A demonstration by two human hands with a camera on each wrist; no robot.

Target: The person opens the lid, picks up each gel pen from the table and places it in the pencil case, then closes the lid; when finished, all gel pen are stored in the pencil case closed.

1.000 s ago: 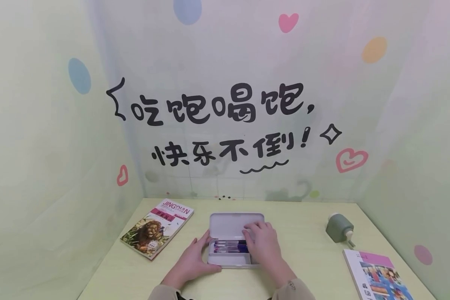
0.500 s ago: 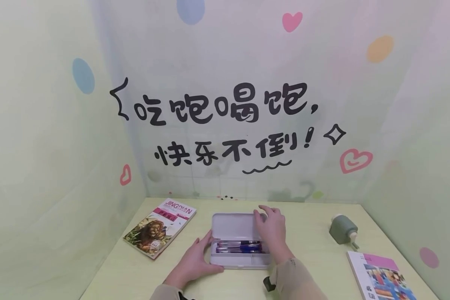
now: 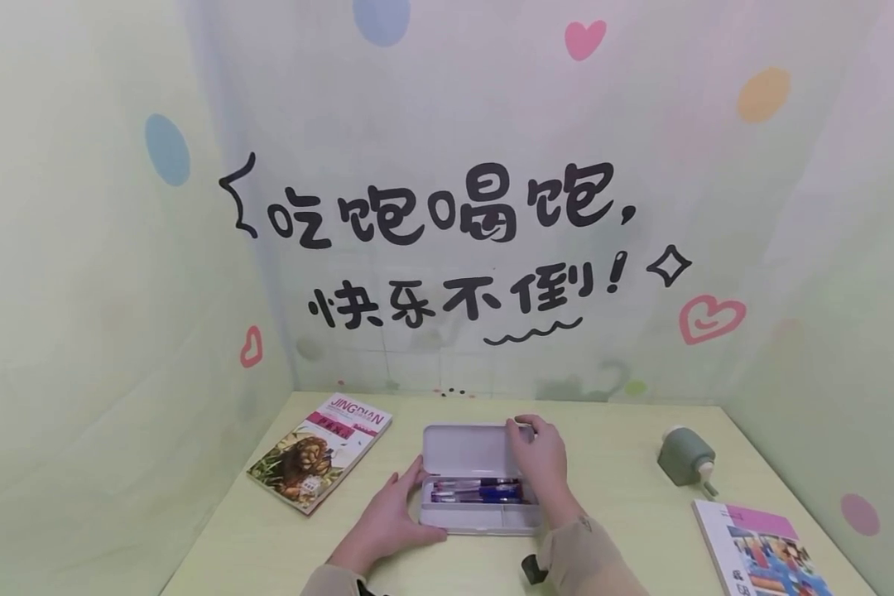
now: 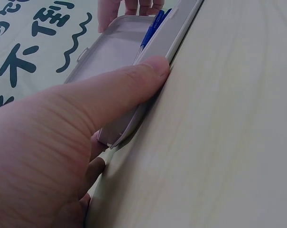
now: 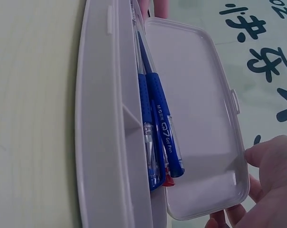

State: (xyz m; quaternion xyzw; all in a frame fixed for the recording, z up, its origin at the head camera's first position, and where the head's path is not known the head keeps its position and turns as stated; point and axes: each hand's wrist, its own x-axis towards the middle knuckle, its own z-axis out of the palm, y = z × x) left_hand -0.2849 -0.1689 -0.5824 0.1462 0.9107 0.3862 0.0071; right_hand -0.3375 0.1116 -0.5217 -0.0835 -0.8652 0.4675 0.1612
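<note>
The right hand (image 3: 542, 463) has its fingers (image 5: 271, 156) curled over the far right corner of the pencil case lid (image 3: 465, 449), pinching its edge, while the left hand (image 3: 387, 521) lies with relaxed, nearly straight fingers, the thumb (image 4: 129, 83) pressed flat along the left end of the pencil case tray (image 3: 477, 515). The white pencil case sits open in the middle of the table (image 3: 618, 488), lid tilted back toward the wall, with blue gel pens (image 5: 157, 118) lying lengthwise in the tray's back channel and a purple-tipped one (image 3: 447, 494) beside them. Judging from the grip, the lid is being handled on its hinge; this goes best if the left thumb bears down on the tray so it cannot slide or tip, the right fingers swing the lid evenly rather than from one corner alone, and no pen juts above the rim. Farther out lie a book with a lion cover (image 3: 319, 451) to the left, a grey-green pencil sharpener (image 3: 685, 455) to the right, and a second book (image 3: 763, 550) near the right front edge.
</note>
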